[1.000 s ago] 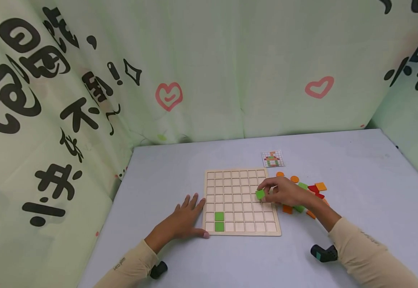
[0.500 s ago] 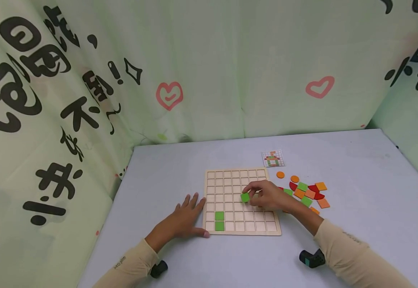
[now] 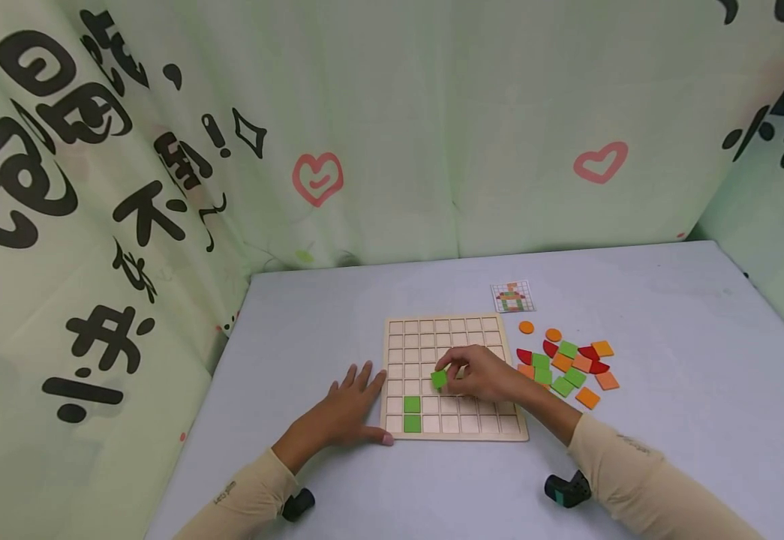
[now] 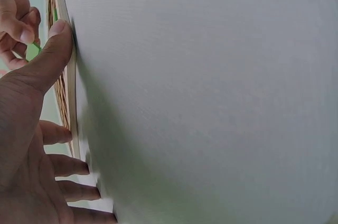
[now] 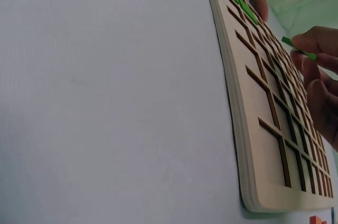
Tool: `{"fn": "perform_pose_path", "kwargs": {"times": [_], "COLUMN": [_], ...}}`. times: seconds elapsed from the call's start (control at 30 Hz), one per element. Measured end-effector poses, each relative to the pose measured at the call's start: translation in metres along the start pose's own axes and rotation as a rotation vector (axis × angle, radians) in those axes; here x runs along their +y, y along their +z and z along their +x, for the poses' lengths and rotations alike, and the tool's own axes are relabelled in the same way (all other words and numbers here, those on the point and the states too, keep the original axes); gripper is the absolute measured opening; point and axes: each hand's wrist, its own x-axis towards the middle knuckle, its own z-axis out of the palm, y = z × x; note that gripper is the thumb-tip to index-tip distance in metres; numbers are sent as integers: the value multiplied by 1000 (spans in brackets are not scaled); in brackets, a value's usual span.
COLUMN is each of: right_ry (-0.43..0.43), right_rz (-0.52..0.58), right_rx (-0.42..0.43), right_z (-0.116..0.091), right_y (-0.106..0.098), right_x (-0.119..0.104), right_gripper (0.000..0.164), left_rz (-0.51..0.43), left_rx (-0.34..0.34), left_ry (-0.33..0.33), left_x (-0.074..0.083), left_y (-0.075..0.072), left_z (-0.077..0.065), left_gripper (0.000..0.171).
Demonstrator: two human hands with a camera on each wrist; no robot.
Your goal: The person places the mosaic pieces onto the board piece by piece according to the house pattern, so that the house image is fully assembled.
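Observation:
A wooden grid board (image 3: 459, 436) lies on the table, with two green square tiles (image 3: 412, 414) set one above the other in its lower left cells. My right hand (image 3: 478, 373) pinches another green square tile (image 3: 439, 379) between thumb and fingers, held over the middle-left of the board. In the right wrist view that pinched tile (image 5: 299, 48) is tilted above the grid. My left hand (image 3: 346, 411) rests at the board's left edge with fingers spread. The left wrist view shows its thumb (image 4: 55, 49) touching the board's side.
Right of the board lies a loose group of orange, green and red tiles (image 3: 582, 364), with two orange discs (image 3: 526, 328) behind. A small pattern card (image 3: 512, 297) lies beyond the board. A curtain (image 3: 392, 150) hangs behind the table.
My right hand has carried the green square tile leftward across the board, from its right side to the middle-left. More of the loose tiles are uncovered. My left hand has stayed put.

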Motion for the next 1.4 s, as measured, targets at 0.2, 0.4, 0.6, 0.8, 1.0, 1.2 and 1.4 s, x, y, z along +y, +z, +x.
{"fn": "perform_pose_path", "kwargs": {"times": [0.2,0.4,0.6,0.8,1.0,1.2,1.4], "right_ry": [4,-1,-2,58,70,89,112], "right_rz": [-12,-3,-81,-119,-162,-184,-223], "right_rx": [15,25,65,89,111,116,116], "right_z": [5,11,15,18,23,25,25], "right_y": [13,25,34,41,46,47,48], "right_x": [-5,-7,-9,-15,-18,-20,-23], "right_gripper": [23,21,19,18,18,18,20], "left_rz": [7,2,-11,-7,-3,2,4], "left_rx": [-1,-3,-4,-3,-13,-13,-9], "left_ry": [-5,-2,4,3,0,2,5], "left_x": [0,-1,-1,-2,-3,-4,-4], "left_y": [0,0,0,0,1,3,2], "left_z": [1,2,1,1,2,3,3], "left_gripper": [113,112,112,112,113,113,112]}}
